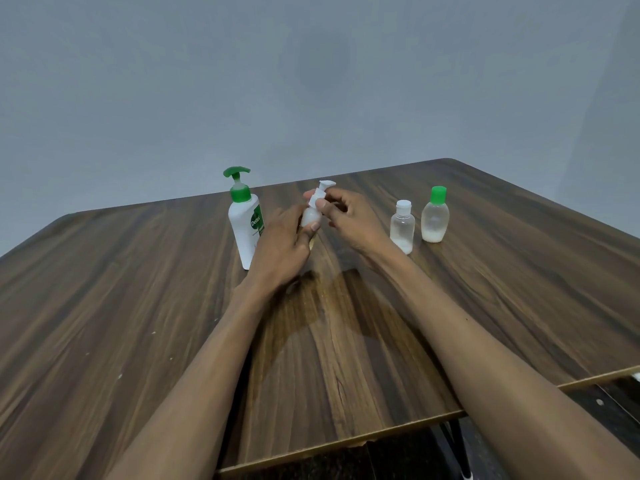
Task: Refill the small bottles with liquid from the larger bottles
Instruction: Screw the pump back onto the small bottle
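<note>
We grip the small pump bottle [310,216] body with left hand [282,242]; right hand [346,216] pinches its white pump head [320,194]

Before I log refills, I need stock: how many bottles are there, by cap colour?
Green cap: 2, the pump bottle and a small bottle.
White cap: 2, a small bottle and the small pump bottle held by the left hand and right hand.
Total: 4

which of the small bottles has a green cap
The small bottle farthest right, standing next to the white-capped clear bottle. The third small one, the white pump bottle, is held in both hands.
</note>
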